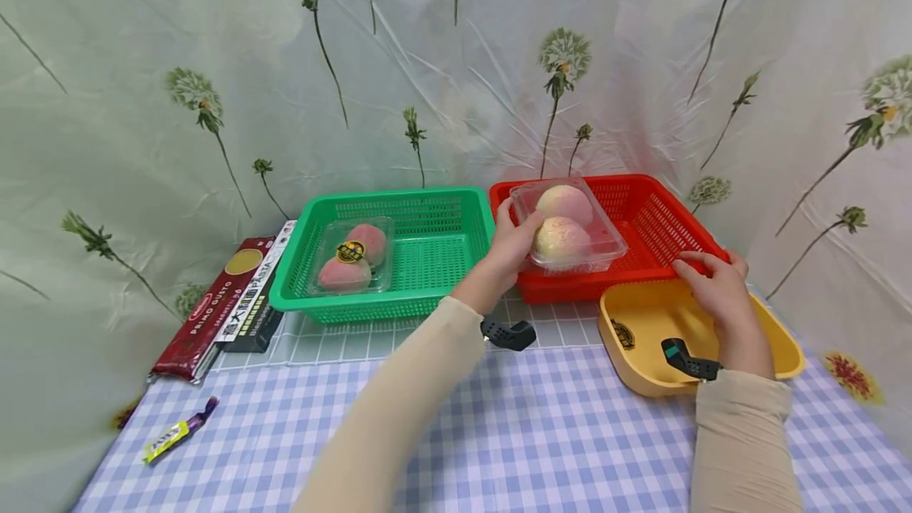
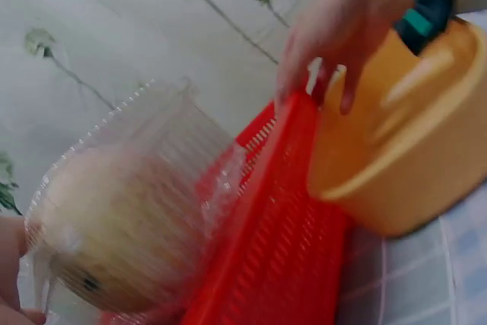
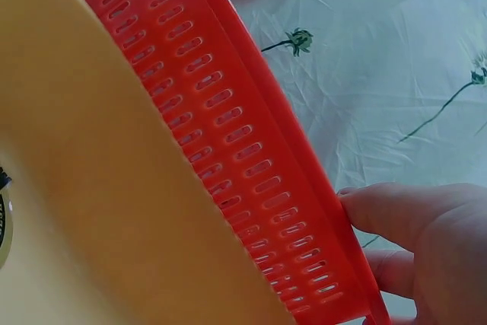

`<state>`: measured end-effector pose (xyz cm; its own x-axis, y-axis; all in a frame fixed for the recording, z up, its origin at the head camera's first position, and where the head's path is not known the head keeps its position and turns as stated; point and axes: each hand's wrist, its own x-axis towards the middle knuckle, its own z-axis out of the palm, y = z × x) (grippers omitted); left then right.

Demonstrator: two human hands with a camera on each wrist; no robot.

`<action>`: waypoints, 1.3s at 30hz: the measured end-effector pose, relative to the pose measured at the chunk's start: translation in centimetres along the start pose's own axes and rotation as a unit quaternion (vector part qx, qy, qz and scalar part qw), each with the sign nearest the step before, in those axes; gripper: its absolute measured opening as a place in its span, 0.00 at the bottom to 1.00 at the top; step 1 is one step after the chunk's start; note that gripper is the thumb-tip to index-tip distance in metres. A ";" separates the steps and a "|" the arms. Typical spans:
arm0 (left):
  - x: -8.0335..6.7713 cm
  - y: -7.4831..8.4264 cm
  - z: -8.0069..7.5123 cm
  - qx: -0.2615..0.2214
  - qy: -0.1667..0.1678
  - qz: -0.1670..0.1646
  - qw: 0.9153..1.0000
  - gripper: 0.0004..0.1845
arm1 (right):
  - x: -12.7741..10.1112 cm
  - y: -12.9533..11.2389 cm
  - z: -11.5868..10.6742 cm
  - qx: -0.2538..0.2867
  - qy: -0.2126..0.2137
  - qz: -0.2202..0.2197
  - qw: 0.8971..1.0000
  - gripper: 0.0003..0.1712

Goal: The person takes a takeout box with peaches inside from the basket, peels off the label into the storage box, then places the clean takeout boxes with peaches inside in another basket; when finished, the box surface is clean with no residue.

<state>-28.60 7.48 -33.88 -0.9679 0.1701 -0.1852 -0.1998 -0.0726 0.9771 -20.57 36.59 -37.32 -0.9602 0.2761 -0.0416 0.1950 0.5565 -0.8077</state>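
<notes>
Two baskets (image 1: 399, 260) side by side, tub (image 1: 641, 323) before right one, perhaps touching.

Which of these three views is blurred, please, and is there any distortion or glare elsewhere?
The left wrist view is smeared: the clear box and right hand lack sharp edges. The head view is sharp and evenly lit, though its edges bend wide-angle. The right wrist view shows the red basket sharply, without glare.

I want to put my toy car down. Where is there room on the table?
The checked cloth in front is bare, between the candy wrapper and the yellow tub. The green basket has room right of its peach box. It is crowded by the red basket, where both hands are.
</notes>
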 end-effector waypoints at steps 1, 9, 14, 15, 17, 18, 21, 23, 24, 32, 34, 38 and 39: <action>0.3 0.0 0.3 0.017 0.009 0.001 1.000 0.40 | 0.0 -0.1 0.0 0.003 0.000 -0.001 1.000 0.38; 2.2 -0.2 2.2 0.143 0.014 -0.008 0.990 0.42 | 0.0 -0.1 0.1 0.009 0.000 -0.006 1.000 0.39; 2.8 -0.7 3.2 0.183 0.022 -0.018 0.983 0.42 | 0.0 0.0 0.0 0.004 0.001 -0.005 1.000 0.39; 2.8 -0.9 3.4 0.203 0.026 -0.018 0.979 0.42 | 0.0 0.0 0.0 0.006 0.002 -0.005 1.000 0.39; 2.8 -1.2 3.8 0.250 0.032 -0.014 0.968 0.42 | 0.0 0.0 0.1 0.007 0.005 -0.004 1.000 0.39; 2.8 -1.3 4.0 0.277 0.035 -0.014 0.960 0.41 | 0.0 0.0 0.1 0.007 0.007 -0.001 1.000 0.39; 2.6 -1.5 4.4 0.334 0.042 -0.031 0.941 0.43 | 0.0 0.0 0.2 0.004 0.011 -0.002 1.000 0.38; 2.5 -1.6 4.4 0.352 0.033 -0.046 0.934 0.47 | 0.0 0.0 0.3 0.004 0.013 -0.004 1.000 0.38; 2.4 -1.6 4.4 0.356 0.026 -0.055 0.933 0.49 | 0.1 0.0 0.3 0.004 0.014 -0.005 1.000 0.38; 2.5 -1.9 4.1 0.371 -0.052 -0.048 0.926 0.45 | 0.0 -0.1 0.5 0.019 0.014 -0.006 1.000 0.38; 2.6 -2.0 4.1 0.377 -0.077 -0.036 0.922 0.38 | 0.0 -0.1 0.4 0.017 0.016 -0.005 1.000 0.38; 2.8 -2.3 4.4 0.404 -0.120 -0.009 0.907 0.30 | 0.1 0.1 0.3 0.014 0.018 -0.006 1.000 0.37; 2.9 -2.4 4.5 0.411 -0.123 -0.003 0.903 0.30 | 0.1 0.1 0.3 0.014 0.019 -0.005 1.000 0.37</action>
<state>-30.21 12.57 -36.24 -0.8840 0.3878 -0.2610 0.0733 0.6666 0.7418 -20.66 36.45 -37.59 -0.9538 0.3001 -0.0111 0.1787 0.5375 -0.8241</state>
